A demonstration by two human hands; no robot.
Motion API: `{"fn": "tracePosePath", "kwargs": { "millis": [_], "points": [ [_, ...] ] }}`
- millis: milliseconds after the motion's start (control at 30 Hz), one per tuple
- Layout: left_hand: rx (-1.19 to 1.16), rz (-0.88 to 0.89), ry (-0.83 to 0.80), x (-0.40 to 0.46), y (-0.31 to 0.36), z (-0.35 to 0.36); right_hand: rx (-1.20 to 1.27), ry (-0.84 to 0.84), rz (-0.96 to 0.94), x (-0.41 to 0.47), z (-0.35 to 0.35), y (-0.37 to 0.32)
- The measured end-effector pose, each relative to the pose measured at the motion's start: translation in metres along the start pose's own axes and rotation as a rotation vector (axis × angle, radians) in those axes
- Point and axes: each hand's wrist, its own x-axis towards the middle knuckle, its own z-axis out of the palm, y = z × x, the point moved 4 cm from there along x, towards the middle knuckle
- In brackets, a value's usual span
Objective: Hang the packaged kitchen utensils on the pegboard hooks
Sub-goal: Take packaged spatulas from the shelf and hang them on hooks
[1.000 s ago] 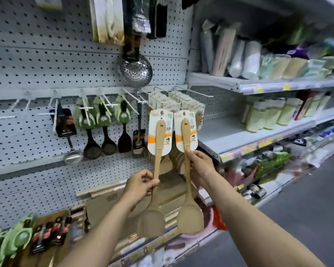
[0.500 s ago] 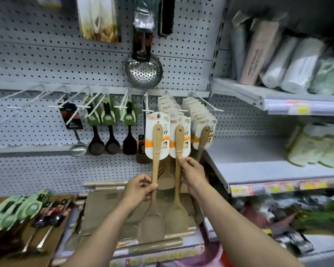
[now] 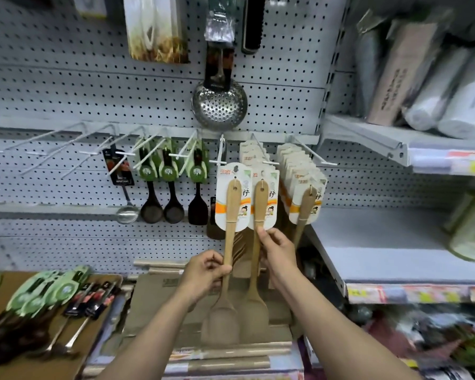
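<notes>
- Left hand (image 3: 206, 272) grips left spatula (image 3: 229, 242) by its handle; long axis upright, card topmost, just below a hook (image 3: 222, 157).
- Right hand (image 3: 276, 249) pinches right spatula (image 3: 258, 237), likewise upright, near the pegboard (image 3: 66, 91) rail's right end.
- Judgement: left hand leads.

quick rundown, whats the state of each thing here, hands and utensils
left hand: grips left spatula's handle
right hand: pinches right spatula's handle
left spatula: upright, held, card at hook level
right spatula: upright, held beside it
skimmer: hanging on pegboard
black spoons: hanging on hooks
far-left hooks: bare
</notes>
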Motion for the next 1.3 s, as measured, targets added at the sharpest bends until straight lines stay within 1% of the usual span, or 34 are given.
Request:
{"fn": "tracePosePath", "kwargs": {
  "millis": [267, 367, 533, 633, 733, 800, 867, 967, 1033, 1100, 1167, 1300],
  "points": [
    [0.025, -0.009, -0.017, 0.013, 0.002, 0.002, -0.065, 0.062, 0.030, 0.040, 0.001, 0.005],
    [0.019, -0.015, -0.020, 0.015, 0.002, -0.001, -0.080, 0.062, 0.053, 0.054, 0.005, 0.002],
    [0.008, 0.000, -0.018, 0.012, 0.008, -0.002, -0.072, 0.102, 0.118, 0.074, 0.012, -0.008],
    [0.002, 0.010, -0.006, 0.008, 0.009, -0.002, -0.079, 0.091, 0.195, 0.079, 0.012, -0.007],
    [0.008, 0.005, -0.012, 0.006, 0.006, 0.000, -0.151, 0.127, 0.216, 0.075, 0.010, -0.009],
    [0.011, -0.005, -0.023, 0.005, 0.002, 0.001, -0.184, 0.215, 0.185, 0.066, 0.009, -0.016],
    [0.007, -0.013, -0.033, 0.004, -0.001, 0.006, -0.128, 0.266, 0.098, 0.054, 0.012, -0.029],
    [-0.010, -0.025, -0.053, 0.002, -0.004, 0.018, 0.021, 0.190, -0.099, 0.037, 0.023, -0.056],
    [-0.018, -0.036, -0.077, 0.002, -0.006, 0.028, 0.010, 0.176, -0.230, 0.027, 0.025, -0.076],
    [-0.016, -0.045, -0.095, 0.002, -0.007, 0.037, -0.001, 0.188, -0.320, 0.025, 0.022, -0.088],
    [-0.023, -0.049, -0.111, 0.002, -0.007, 0.045, -0.010, 0.170, -0.331, 0.026, 0.019, -0.091],
    [-0.028, -0.051, -0.124, 0.005, -0.007, 0.054, -0.075, 0.147, -0.292, 0.035, 0.014, -0.082]
  ]
}}
